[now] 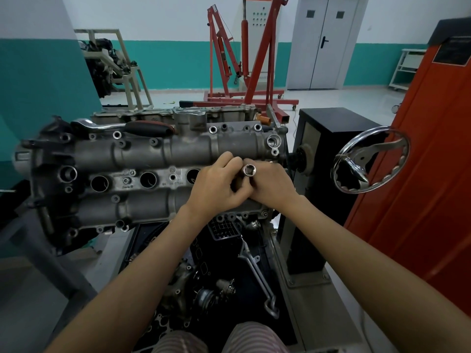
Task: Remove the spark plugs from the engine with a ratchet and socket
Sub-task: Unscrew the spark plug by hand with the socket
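Note:
The grey engine head lies across the stand, with a row of round spark plug wells along its middle. Over the rightmost well, my left hand and my right hand both grip a chrome socket whose square drive end points up at me. The lower part of the socket is hidden by my fingers. A ratchet with a black and red handle rests on the far top edge of the engine, away from both hands.
A chrome handwheel juts from the black stand column at the right. An orange cabinet stands beyond it. A red engine hoist and another engine on a frame stand behind. Below the head lie parts and a metal bracket.

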Demonstrator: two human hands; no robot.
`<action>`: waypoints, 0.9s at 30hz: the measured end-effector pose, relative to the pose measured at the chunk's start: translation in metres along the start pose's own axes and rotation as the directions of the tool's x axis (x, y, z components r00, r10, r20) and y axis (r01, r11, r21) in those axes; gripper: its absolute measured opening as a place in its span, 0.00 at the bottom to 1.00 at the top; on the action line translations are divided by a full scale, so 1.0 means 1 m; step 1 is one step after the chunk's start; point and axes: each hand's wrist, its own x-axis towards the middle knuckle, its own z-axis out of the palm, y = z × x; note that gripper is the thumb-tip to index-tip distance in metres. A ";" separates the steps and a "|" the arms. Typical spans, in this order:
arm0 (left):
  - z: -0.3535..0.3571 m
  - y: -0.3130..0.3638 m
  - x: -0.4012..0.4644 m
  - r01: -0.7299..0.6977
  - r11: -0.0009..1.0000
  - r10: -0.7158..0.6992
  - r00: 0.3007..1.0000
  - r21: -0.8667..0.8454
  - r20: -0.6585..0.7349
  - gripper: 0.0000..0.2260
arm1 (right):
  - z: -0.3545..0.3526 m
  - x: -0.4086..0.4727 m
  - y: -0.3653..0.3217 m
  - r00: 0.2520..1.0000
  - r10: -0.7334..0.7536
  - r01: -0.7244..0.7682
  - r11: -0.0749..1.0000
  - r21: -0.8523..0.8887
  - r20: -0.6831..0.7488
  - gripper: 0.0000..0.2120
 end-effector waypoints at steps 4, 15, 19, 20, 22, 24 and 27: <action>0.001 0.001 0.000 0.023 0.999 -0.023 1.000 0.032 -0.014 0.11 | 0.001 -0.001 -0.001 1.000 0.004 -0.004 1.000 0.018 -0.023 0.08; 0.002 -0.005 -0.002 0.017 0.999 -0.019 0.999 -0.041 -0.046 0.19 | 0.002 -0.001 0.001 0.999 -0.006 0.008 0.999 0.038 -0.046 0.24; 0.000 -0.002 -0.001 0.018 0.999 -0.019 0.999 -0.048 -0.026 0.17 | 0.001 -0.001 0.001 1.000 -0.025 0.025 0.999 0.033 -0.006 0.12; -0.001 0.000 0.000 0.025 0.998 -0.026 0.999 -0.057 -0.020 0.15 | 0.001 -0.001 0.000 1.000 -0.020 0.020 0.999 0.034 -0.002 0.09; -0.003 0.002 0.000 0.021 0.996 -0.022 1.000 -0.081 -0.003 0.11 | 0.000 -0.001 -0.001 1.000 -0.010 0.010 0.999 0.038 0.003 0.08; -0.003 0.002 0.001 0.017 0.997 -0.016 1.000 -0.080 0.002 0.10 | -0.002 -0.001 -0.002 1.000 -0.011 0.011 0.998 0.055 0.001 0.10; -0.002 -0.001 0.000 0.034 0.998 -0.035 0.999 -0.052 -0.018 0.13 | -0.002 -0.002 -0.002 1.000 0.013 -0.014 0.997 0.081 0.007 0.12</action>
